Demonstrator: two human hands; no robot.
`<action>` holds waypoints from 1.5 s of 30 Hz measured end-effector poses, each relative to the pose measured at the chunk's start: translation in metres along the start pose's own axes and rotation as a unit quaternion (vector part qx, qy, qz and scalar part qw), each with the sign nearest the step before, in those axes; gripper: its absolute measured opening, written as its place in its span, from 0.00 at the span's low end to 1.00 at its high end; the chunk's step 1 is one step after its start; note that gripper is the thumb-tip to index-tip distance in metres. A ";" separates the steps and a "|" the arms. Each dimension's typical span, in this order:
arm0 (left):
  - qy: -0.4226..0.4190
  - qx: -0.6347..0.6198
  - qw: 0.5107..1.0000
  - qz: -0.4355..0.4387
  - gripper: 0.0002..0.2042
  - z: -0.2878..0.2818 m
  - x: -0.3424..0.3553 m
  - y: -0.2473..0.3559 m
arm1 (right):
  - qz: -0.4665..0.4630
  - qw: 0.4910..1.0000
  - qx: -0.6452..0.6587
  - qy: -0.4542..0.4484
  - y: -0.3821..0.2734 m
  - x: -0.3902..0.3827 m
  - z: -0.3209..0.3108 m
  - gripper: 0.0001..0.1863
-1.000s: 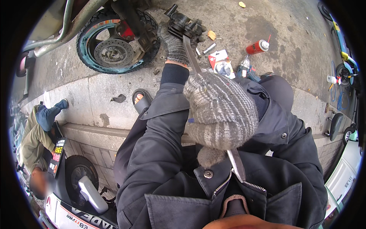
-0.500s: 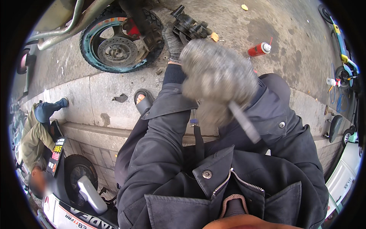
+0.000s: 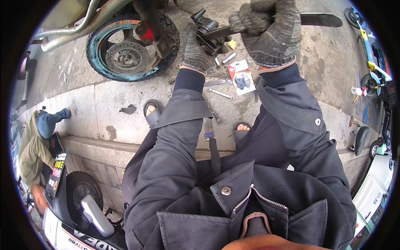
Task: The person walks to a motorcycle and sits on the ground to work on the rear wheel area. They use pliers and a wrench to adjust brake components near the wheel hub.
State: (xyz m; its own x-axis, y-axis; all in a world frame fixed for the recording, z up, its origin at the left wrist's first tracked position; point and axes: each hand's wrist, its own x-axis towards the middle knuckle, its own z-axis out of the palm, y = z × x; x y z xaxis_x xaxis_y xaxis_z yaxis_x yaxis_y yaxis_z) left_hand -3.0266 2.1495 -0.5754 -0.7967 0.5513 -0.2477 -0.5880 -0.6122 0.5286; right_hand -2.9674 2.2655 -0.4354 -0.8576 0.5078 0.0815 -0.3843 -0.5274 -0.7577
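My left hand (image 3: 196, 53), in a grey knit glove, holds a dark brake caliper (image 3: 205, 26) beside the front wheel. My right hand (image 3: 271, 35), gloved too, is closed around a long flat metal bar (image 3: 321, 19) with a rounded outer end. The bar's narrower end reaches left to the caliper; whether it sits inside the caliper cannot be made out. Just left of my left hand stands the wheel (image 3: 96, 49), with its brake disc (image 3: 126, 57). On the ground below the caliper lie a carded pack of brake pads (image 3: 241, 79), a wrench (image 3: 221, 93) and small metal pieces (image 3: 229, 58).
A curb edge (image 3: 104, 143) runs across in front of me. My sandalled feet (image 3: 151, 111) stand by the tools. At the left a person (image 3: 35, 146) is beside a white scooter (image 3: 62, 233). Parked two-wheelers (image 3: 368, 46) line the right rim.
My right hand has moved up and away from my chest, bringing the flat bar across to the caliper. The pack and wrench have come into sight; the red spray can is now hidden.
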 end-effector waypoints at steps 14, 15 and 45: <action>-0.034 -0.053 0.998 0.024 0.26 -0.039 0.032 -0.007 | 0.066 0.984 0.122 -0.110 0.000 0.031 -0.020 0.27; -0.019 -0.063 0.997 0.037 0.26 -0.037 0.032 -0.008 | 0.074 0.979 0.135 -0.131 0.000 0.035 -0.024 0.27; -0.160 0.113 0.980 0.033 0.30 -0.042 0.015 0.006 | -0.158 0.282 -0.863 -0.387 -0.059 0.029 -0.029 0.20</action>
State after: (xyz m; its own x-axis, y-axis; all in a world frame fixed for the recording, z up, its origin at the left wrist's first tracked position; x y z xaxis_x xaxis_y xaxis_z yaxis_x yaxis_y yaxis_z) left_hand -3.0485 2.1306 -0.6095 -0.7260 0.6864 0.0426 -0.4609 -0.5316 0.7106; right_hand -2.9600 2.3307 -0.4070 -0.9480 -0.3109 -0.0677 -0.3180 0.9183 0.2356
